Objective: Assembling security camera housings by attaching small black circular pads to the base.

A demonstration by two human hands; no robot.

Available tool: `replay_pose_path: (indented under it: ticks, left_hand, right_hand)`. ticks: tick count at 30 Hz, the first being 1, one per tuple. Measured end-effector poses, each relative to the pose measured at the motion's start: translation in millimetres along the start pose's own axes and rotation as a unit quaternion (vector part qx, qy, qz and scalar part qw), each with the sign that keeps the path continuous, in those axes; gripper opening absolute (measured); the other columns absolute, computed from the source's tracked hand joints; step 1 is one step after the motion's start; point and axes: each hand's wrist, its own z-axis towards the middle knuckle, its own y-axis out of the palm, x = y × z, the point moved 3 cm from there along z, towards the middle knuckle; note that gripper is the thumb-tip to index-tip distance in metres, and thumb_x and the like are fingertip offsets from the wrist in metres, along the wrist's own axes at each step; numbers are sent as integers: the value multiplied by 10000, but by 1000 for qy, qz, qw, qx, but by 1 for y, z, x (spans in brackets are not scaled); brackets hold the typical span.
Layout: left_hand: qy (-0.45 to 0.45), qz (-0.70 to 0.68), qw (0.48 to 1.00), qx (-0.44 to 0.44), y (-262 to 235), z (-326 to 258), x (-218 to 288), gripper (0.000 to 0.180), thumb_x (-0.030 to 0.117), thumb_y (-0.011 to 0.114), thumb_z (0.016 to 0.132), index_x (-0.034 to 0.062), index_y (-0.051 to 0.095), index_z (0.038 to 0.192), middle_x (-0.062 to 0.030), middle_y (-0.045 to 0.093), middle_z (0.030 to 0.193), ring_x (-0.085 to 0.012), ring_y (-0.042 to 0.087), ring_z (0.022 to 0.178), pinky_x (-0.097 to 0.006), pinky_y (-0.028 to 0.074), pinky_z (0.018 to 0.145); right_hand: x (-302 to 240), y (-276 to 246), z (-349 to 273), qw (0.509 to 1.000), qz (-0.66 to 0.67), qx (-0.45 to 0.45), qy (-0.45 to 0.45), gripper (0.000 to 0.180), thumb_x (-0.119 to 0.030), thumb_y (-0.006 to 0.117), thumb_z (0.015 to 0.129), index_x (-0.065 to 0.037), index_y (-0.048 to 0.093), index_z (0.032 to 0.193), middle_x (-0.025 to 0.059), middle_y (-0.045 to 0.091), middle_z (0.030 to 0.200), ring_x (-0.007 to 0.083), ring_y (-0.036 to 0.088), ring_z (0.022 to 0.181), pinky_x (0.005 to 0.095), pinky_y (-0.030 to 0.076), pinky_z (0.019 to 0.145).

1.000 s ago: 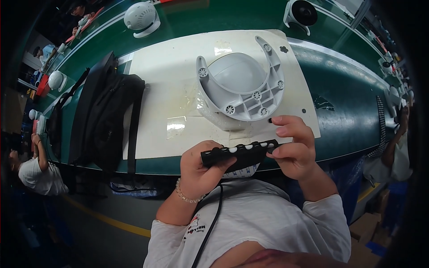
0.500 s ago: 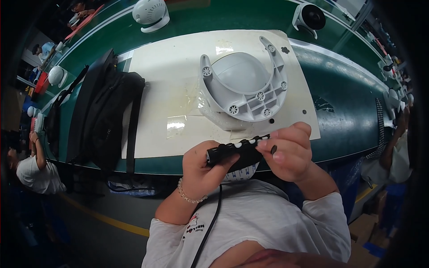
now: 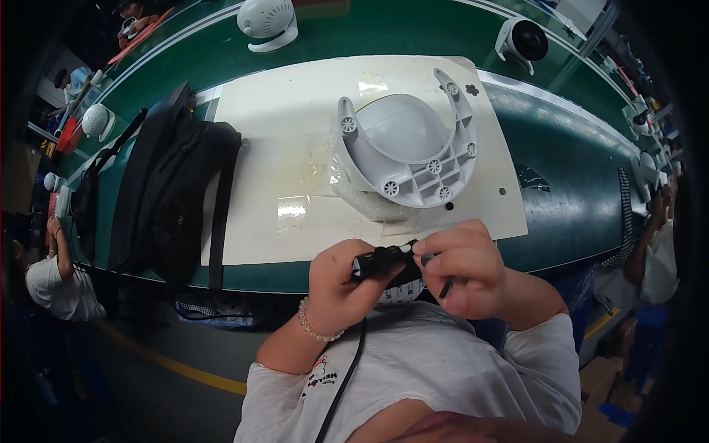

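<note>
Over the near table edge, my left hand [image 3: 341, 284] is closed around a curled sheet of black round pads [image 3: 380, 260], its pale printed backing [image 3: 402, 292] showing below. White round spots show along the sheet's top edge. My right hand [image 3: 464, 269] is pinched at the sheet's right end, with small dark pads [image 3: 446, 287] between its fingers. Beyond the hands, a white plastic fan base [image 3: 421, 181] lies with its ribbed underside up, showing several round recesses. A rounded white housing [image 3: 405, 127] sits within its curve, and bubble wrap [image 3: 369, 205] lies under it.
A cream board [image 3: 266, 177] covers the green table's middle. Loose black pads [image 3: 449, 207] lie near the fan base. Left stands a black bag [image 3: 173, 184] with straps. White fans [image 3: 267, 22] stand on the far green surface, and other people [image 3: 59, 273] sit at both sides.
My right hand has moved a little left and down, closer to my left hand. Fewer white spots show on the sheet. The view has shifted slightly.
</note>
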Motion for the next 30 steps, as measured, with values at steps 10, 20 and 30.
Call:
replay_pose_path:
  ticks: [10, 20, 30]
  left_hand:
    - [138, 110, 984, 28, -3, 12, 12, 217, 20, 718, 610, 43, 625, 805, -106, 560, 859, -184, 532, 662, -267, 421, 568]
    - [179, 187, 963, 73, 2, 33, 19, 244, 48, 714, 579, 105, 642, 805, -237, 290, 1342, -212, 513, 781, -291, 416, 665]
    - [219, 220, 948, 71, 2, 36, 13, 283, 12, 669, 528, 84, 640, 800, -262, 251, 1365, -236, 509, 797, -306, 409, 715]
  right_hand:
    - [39, -28, 31, 974, 119, 73, 178, 736, 120, 556, 718, -137, 181, 1297, 124, 424, 1062, 170, 520, 794, 261, 423, 682]
    - [42, -26, 37, 966, 46, 8, 255, 600, 98, 531, 743, -86, 292, 1262, 113, 498, 1052, 134, 547, 788, 246, 415, 664]
    - [20, -35, 33, 989, -89, -48, 110, 564, 61, 572, 662, -131, 447, 1177, 148, 551, 1121, 255, 600, 878, 318, 431, 673]
